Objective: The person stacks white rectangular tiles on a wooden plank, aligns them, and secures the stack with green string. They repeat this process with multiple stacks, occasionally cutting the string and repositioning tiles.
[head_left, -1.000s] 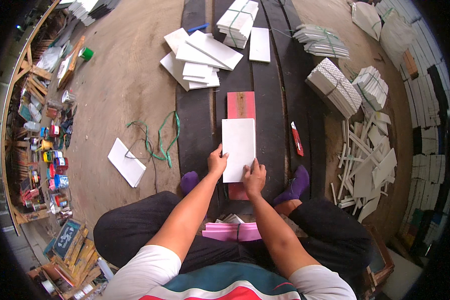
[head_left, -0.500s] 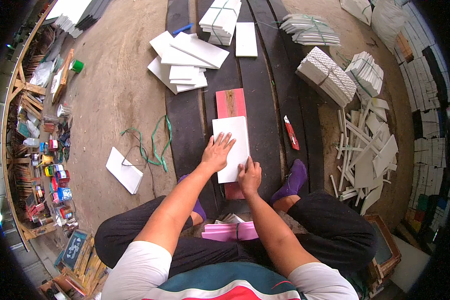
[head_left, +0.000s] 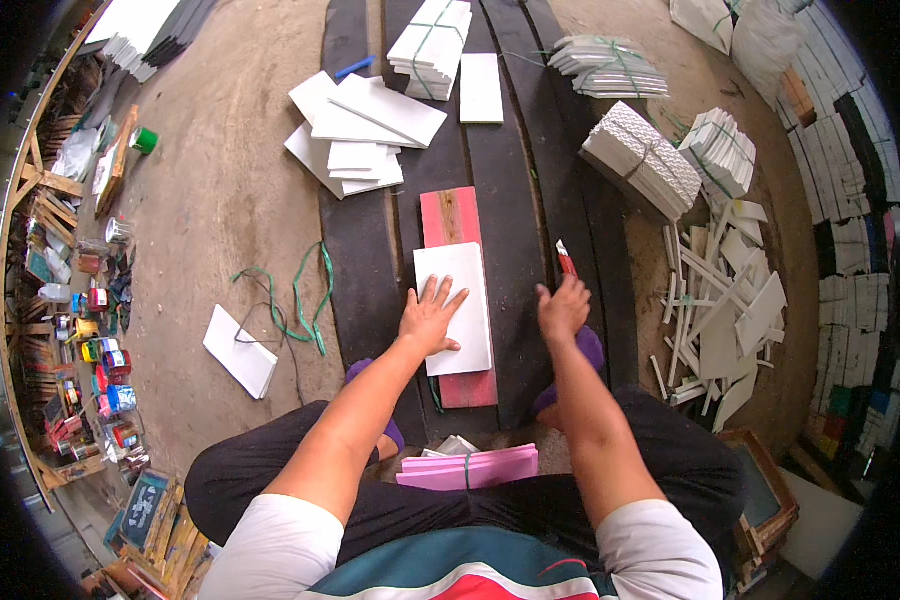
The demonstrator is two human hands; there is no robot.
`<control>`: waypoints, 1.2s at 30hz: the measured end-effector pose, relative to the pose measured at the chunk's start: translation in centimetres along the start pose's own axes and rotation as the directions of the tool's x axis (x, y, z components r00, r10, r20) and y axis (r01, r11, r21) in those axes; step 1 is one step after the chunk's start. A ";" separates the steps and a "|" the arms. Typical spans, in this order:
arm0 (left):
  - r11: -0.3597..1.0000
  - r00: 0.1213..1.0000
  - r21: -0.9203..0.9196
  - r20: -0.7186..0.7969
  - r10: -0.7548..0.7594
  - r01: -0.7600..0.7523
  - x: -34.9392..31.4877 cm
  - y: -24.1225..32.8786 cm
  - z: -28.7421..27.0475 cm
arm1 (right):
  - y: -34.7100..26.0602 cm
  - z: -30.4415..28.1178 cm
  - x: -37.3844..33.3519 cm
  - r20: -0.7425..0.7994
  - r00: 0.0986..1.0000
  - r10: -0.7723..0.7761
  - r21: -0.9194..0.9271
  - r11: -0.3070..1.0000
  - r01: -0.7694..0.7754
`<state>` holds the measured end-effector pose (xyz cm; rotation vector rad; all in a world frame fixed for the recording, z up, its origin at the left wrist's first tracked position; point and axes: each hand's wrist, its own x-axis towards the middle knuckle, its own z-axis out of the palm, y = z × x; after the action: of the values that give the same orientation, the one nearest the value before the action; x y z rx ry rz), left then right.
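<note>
My left hand [head_left: 433, 318] lies flat, fingers spread, on a stack of white rectangular sheets [head_left: 467, 300]. The stack rests on a red-painted board [head_left: 451, 218] with a bare wood streak, which shows beyond both its ends. To the right, my right hand [head_left: 566, 310] is over a red utility knife [head_left: 567, 262], its thumb apart from the fingers. The handle's near end is hidden under this hand, and the knife lies where it lay before. Between my legs is a bundle of pink sheets [head_left: 470, 470] tied with green string.
Loose white sheets [head_left: 355, 130] and tied white bundles [head_left: 430, 45] lie ahead on the dark planks [head_left: 360, 270]. White offcuts [head_left: 720, 310] are heaped at the right. Green string [head_left: 310, 310] lies left beside a white stack [head_left: 238, 352]. Paint cans [head_left: 117, 362] line the left side.
My right hand has left the near right edge of the white stack and moved right to the utility knife. My left hand stays on the stack. The whole view has shifted slightly.
</note>
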<state>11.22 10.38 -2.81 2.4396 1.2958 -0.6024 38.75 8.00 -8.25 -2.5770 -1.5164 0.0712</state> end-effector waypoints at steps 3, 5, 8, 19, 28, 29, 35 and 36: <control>1.000 1.000 0.001 0.026 -0.012 0.012 0.1 0.2 -0.3 | 1.6 -0.1 2.9 0.082 0.991 0.109 0.010 0.994 -0.110; 1.000 0.999 0.011 0.038 -0.021 0.021 0.2 0.5 -0.5 | 3.0 1.0 3.6 0.145 0.986 0.088 -0.012 0.996 -0.087; 0.999 0.999 0.024 0.034 -0.031 0.030 0.2 0.6 -0.4 | 3.1 1.8 3.1 0.163 0.985 0.057 0.000 0.998 -0.058; 0.997 1.000 0.071 0.001 -0.017 0.017 0.7 0.6 -0.5 | -7.5 -2.2 -4.7 0.190 0.980 -0.060 0.659 0.748 -0.081; 0.994 1.000 0.107 -0.003 -0.026 0.026 1.0 0.8 -0.5 | -11.1 -1.8 -3.8 0.366 0.903 -0.223 0.413 0.909 0.057; 0.994 1.000 0.102 -0.003 -0.030 0.030 1.0 0.8 -0.3 | -11.2 -1.6 -3.7 0.365 0.904 -0.222 0.417 0.907 0.054; 0.999 0.999 0.035 0.032 -0.037 0.036 1.1 0.8 -0.8 | -11.7 -0.8 -3.7 0.373 0.903 -0.213 0.424 0.905 0.038; 0.999 0.999 0.037 0.029 -0.034 0.033 1.2 0.8 -0.6 | -11.7 -0.7 -3.6 0.370 0.903 -0.217 0.425 0.904 0.043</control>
<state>12.58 11.06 -2.78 2.4333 1.3275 -0.6738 26.92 10.37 -5.89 -2.1986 -1.5861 0.8705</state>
